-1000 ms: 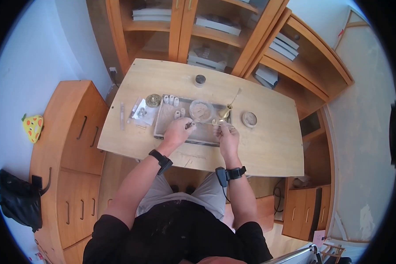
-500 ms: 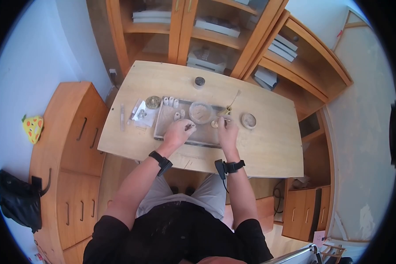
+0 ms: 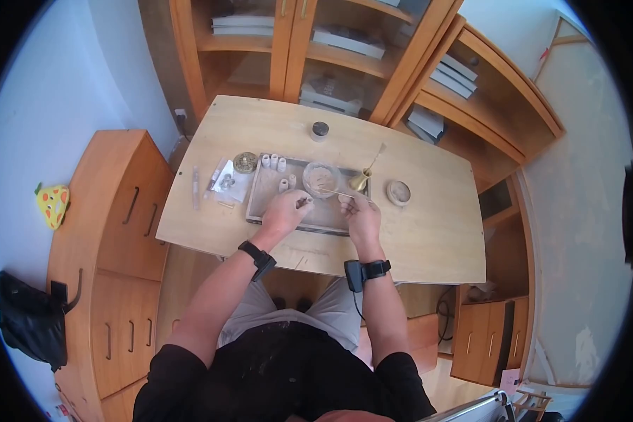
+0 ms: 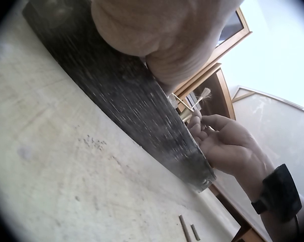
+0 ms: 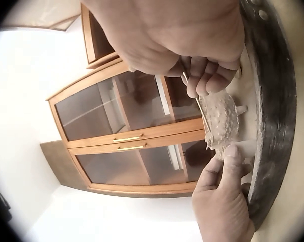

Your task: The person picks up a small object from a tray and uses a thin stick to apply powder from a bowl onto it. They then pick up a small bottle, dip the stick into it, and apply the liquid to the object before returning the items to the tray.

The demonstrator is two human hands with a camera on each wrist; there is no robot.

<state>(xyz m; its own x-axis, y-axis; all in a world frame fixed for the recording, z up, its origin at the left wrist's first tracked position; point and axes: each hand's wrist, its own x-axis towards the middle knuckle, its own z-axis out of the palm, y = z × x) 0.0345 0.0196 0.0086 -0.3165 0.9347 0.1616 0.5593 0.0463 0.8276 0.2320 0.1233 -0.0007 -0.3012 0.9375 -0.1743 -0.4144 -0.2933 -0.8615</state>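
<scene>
Over the near side of a shallow dark-edged tray (image 3: 252, 205), my left hand (image 3: 283, 213) pinches a small pale cylinder, largely hidden by the fingers. My right hand (image 3: 363, 219) holds a thin stick (image 3: 339, 193) between thumb and fingers. The stick points left, its tip overlapping a clear round bowl (image 3: 321, 181) of pale, lumpy material. In the right wrist view the stick (image 5: 204, 115) runs along the lumpy mass toward the left hand (image 5: 222, 194). Several small hollow pale cylinders (image 3: 274, 162) stand at the tray's far left.
A brass vase (image 3: 359, 181) with a brush (image 3: 378, 156) stands at the tray's right, near a small round dish (image 3: 399, 191). Behind is a dark-lidded jar (image 3: 320, 129). To the left are a patterned round tin (image 3: 245, 162) and a plastic bag (image 3: 229, 184). Short sticks (image 4: 185, 228) lie by the table's front edge.
The right hand turned, drawing the stick back from the left hand's cylinder, then swung it left again so that its tip overlaps the bowl. The left hand has stayed nearly in place.
</scene>
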